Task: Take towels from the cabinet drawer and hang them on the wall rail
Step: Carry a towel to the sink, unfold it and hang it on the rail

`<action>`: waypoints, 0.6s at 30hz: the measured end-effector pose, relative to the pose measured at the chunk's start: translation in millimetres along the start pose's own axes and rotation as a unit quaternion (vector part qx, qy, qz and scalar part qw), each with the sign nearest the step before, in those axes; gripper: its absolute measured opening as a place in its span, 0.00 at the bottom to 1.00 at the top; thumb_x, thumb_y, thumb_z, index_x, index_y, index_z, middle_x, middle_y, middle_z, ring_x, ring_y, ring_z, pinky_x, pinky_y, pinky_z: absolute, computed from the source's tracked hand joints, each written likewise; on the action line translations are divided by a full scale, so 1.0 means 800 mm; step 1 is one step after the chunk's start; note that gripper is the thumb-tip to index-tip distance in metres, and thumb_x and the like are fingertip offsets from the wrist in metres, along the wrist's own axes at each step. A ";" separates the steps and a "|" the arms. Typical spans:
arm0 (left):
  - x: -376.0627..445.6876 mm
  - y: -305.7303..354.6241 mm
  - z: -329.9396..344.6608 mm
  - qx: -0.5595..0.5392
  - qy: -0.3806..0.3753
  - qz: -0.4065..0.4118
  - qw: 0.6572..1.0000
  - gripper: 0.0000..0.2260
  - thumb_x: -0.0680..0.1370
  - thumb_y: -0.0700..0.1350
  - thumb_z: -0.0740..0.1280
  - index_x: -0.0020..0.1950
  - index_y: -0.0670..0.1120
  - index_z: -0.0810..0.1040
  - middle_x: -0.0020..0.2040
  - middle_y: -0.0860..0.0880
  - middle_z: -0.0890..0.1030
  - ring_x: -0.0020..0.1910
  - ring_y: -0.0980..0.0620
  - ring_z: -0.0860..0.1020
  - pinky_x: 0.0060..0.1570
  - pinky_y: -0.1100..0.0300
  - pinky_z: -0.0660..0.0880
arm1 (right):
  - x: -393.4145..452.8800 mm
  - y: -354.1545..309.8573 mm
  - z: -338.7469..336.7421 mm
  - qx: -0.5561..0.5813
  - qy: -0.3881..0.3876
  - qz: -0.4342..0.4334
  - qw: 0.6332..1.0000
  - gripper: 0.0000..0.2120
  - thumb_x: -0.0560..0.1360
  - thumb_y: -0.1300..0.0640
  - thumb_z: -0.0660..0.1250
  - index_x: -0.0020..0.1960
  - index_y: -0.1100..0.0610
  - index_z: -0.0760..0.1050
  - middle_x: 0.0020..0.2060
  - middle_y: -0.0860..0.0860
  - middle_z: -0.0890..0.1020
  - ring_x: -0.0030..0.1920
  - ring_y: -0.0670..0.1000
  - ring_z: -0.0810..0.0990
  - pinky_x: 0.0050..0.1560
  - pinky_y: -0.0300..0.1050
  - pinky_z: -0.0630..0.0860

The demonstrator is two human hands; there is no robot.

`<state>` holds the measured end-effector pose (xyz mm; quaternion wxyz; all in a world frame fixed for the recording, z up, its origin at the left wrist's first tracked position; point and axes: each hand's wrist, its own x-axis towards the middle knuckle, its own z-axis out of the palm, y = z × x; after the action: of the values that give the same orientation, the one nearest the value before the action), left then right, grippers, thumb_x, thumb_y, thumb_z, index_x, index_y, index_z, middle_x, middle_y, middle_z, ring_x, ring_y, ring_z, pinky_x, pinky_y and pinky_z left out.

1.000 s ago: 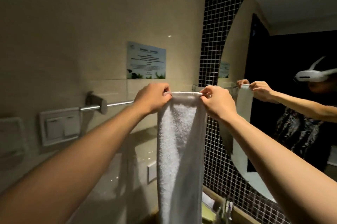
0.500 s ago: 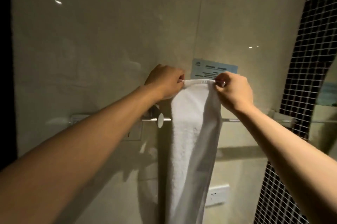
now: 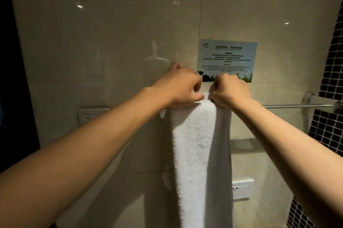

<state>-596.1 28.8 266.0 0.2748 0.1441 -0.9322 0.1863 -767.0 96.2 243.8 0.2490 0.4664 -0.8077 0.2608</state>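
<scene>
Head view. White terry towel (image 3: pixel 196 146): folded into a long narrow strip, hanging straight down, its top edge at the level of the wall rail (image 3: pixel 297 105). Half a second ago that edge was held clear above the rail; it has since come down to the bar, and the hands have drawn closer together.

Left hand (image 3: pixel 178 86): fingers curled, pinching the towel's upper left corner. Right hand (image 3: pixel 232 90): fingers curled, gripping the upper right corner, just beside the left.

Wall rail: chrome bar, bare to the right as far as its bracket (image 3: pixel 310 97); the left stretch is hidden behind hands and cloth.

Whether the far flap has gone over the bar cannot be told. Judged: draping in progress, release not yet due.

Also present: printed notice (image 3: pixel 227 58), light switch plate (image 3: pixel 91 114), wall socket (image 3: pixel 243 188), dark mosaic tiling (image 3: pixel 330 112).
</scene>
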 end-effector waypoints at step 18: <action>0.014 -0.007 0.010 -0.124 -0.018 0.020 0.992 0.07 0.76 0.47 0.71 0.46 0.46 0.87 0.37 0.48 0.84 0.35 0.51 0.78 0.40 0.54 0.75 | -0.044 -0.002 -0.018 0.111 0.064 -0.124 0.984 0.17 0.74 0.41 0.65 0.37 0.52 0.84 0.41 0.49 0.84 0.43 0.53 0.80 0.45 0.53 0.75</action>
<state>-606.4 18.6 267.5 0.2701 0.0937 -0.9556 0.0717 -747.9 126.9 232.3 0.2772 0.5704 -0.6921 0.3447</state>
